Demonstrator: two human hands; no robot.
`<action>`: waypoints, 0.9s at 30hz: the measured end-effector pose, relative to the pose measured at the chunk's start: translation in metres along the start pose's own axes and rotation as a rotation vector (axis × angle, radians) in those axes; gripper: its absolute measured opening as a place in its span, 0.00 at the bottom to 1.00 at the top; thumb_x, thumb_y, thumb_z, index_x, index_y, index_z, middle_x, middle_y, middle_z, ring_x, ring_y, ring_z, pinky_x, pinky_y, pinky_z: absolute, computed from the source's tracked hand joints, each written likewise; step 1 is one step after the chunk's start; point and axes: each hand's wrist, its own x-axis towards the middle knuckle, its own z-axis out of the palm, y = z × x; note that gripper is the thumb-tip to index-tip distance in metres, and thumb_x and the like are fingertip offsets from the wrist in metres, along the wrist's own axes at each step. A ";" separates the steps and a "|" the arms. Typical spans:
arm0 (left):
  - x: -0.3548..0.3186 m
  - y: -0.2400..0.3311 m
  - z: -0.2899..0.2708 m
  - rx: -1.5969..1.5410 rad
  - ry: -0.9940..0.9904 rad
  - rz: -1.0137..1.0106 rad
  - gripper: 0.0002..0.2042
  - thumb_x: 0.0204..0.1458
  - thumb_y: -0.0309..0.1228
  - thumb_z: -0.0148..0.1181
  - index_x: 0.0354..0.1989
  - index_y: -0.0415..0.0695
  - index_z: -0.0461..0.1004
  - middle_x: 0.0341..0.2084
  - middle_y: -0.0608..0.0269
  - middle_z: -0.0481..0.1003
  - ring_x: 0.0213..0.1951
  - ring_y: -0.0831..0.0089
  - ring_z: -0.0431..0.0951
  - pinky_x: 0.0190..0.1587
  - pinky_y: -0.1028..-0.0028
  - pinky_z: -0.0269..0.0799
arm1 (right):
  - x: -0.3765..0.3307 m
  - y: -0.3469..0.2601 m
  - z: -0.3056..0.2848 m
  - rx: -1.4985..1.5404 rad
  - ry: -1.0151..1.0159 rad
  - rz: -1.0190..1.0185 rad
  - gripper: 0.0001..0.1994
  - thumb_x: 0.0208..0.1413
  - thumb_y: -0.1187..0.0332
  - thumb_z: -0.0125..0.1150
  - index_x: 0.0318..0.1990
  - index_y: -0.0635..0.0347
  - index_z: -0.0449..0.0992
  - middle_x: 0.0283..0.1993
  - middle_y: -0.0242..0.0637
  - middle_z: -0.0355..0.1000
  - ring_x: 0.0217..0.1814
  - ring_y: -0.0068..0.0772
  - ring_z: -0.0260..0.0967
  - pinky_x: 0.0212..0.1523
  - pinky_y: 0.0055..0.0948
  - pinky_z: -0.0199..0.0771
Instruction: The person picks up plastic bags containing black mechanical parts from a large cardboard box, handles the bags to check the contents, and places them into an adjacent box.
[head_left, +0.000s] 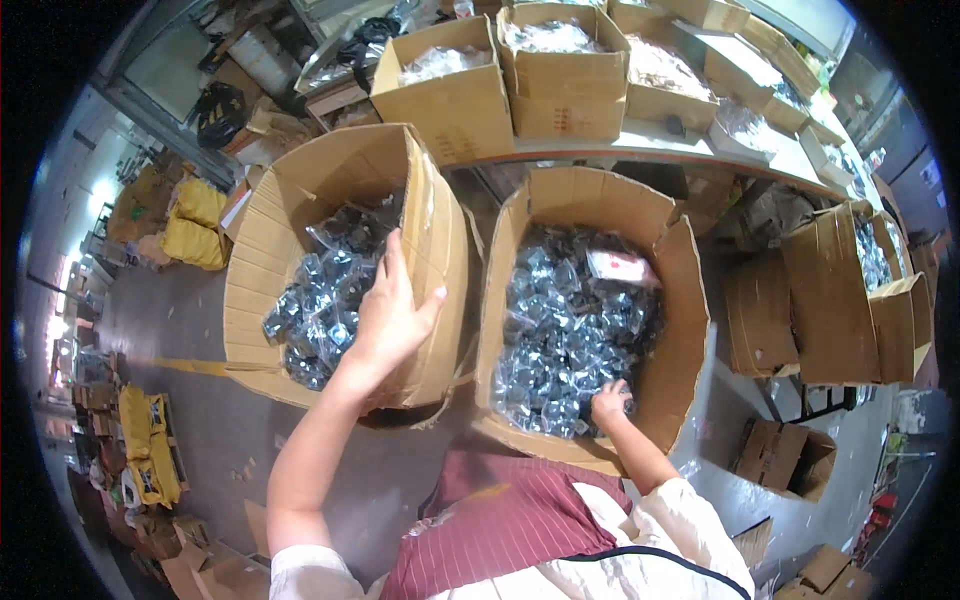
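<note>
Two tall cardboard boxes stand side by side before me. The left box (437,290) holds several dark, glossy pieces in clear plastic bags (325,290). My left hand (392,318) is open over its right side, fingers stretched upward and thumb apart, with nothing in it. The right box (672,350) is filled higher with similar bagged dark pieces (560,330). Among them, near the front wall, my right hand (608,402) is closed with its fingers curled at a dark piece; what it grips is mostly hidden. A white and red packet (618,268) lies on the bags at the back.
Behind the boxes runs a white table (640,140) with several open cartons, among them one carton of clear bags (560,90). More cartons (835,290) stand at the right, and an open box (788,458) lies on the floor. Yellow sacks (195,225) are at the left.
</note>
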 end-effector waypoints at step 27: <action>0.002 0.014 -0.005 0.077 -0.074 -0.098 0.46 0.53 0.34 0.64 0.74 0.38 0.39 0.62 0.31 0.62 0.57 0.36 0.71 0.60 0.55 0.69 | 0.025 -0.014 -0.090 0.612 0.441 -0.328 0.26 0.45 0.72 0.63 0.56 0.45 0.71 0.52 0.49 0.72 0.49 0.57 0.76 0.47 0.43 0.79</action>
